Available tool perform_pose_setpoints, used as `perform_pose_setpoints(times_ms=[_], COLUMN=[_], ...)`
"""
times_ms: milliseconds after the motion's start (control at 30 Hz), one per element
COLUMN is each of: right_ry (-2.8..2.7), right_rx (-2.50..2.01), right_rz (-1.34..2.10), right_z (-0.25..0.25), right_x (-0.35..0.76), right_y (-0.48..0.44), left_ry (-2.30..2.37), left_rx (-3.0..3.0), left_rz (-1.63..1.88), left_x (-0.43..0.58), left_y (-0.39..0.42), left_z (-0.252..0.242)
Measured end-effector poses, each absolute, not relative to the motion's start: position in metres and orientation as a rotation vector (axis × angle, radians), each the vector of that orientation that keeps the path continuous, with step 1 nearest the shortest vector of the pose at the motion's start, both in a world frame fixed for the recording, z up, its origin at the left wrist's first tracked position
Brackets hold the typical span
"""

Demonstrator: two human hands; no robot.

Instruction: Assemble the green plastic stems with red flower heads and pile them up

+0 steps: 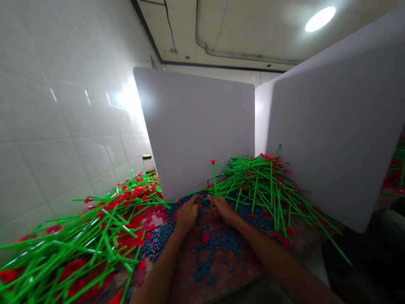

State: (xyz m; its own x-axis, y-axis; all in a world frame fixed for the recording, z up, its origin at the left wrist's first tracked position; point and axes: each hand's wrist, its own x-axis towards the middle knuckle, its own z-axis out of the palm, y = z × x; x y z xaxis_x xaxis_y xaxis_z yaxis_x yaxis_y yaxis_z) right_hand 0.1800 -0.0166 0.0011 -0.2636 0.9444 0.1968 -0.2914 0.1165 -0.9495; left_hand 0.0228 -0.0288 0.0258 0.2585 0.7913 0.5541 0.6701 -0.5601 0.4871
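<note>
My left hand [187,213] is curled closed over the bench, fingers pinched on something small I cannot make out. My right hand [222,207] is closed round a green stick [214,177] that stands upright with a red cap on top. The two hands nearly touch above a scatter of small blue pieces [218,242]. A heap of green sticks with red tips [262,181] lies just right of my right hand. Another big heap of green sticks and red flower-like pieces [95,228] lies to the left.
White partition boards stand behind [202,131] and to the right [332,126] of the bench. A tiled wall [57,118] closes the left side. A small jar [147,163] sits by the wall. More green and red parts [395,173] show beyond the right board.
</note>
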Motion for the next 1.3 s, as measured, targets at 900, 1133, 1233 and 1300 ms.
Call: perform_pose_setpoints(times_ms=[900,1133,1233,1300], right_ry=[-1.558,-1.561,-1.54,-1.481], right_rx=[-0.895,-0.92,-0.859,-0.804], right_rz=[0.875,0.873,0.884,0.903], right_z=[0.002,0.0,0.001,0.006], right_x=[0.201,0.202,0.201,0.199], right_y=[-0.007,-0.005,-0.004,-0.005], left_ry=[1.989,1.991,2.008,2.012], left_rx=[2.289,2.296,2.288,2.288], left_rz=[0.963,0.87,0.813,0.784], left_x=[0.003,0.003,0.003,0.002], left_y=[-0.024,-0.024,-0.024,-0.023], left_z=[0.035,0.034,0.035,0.037])
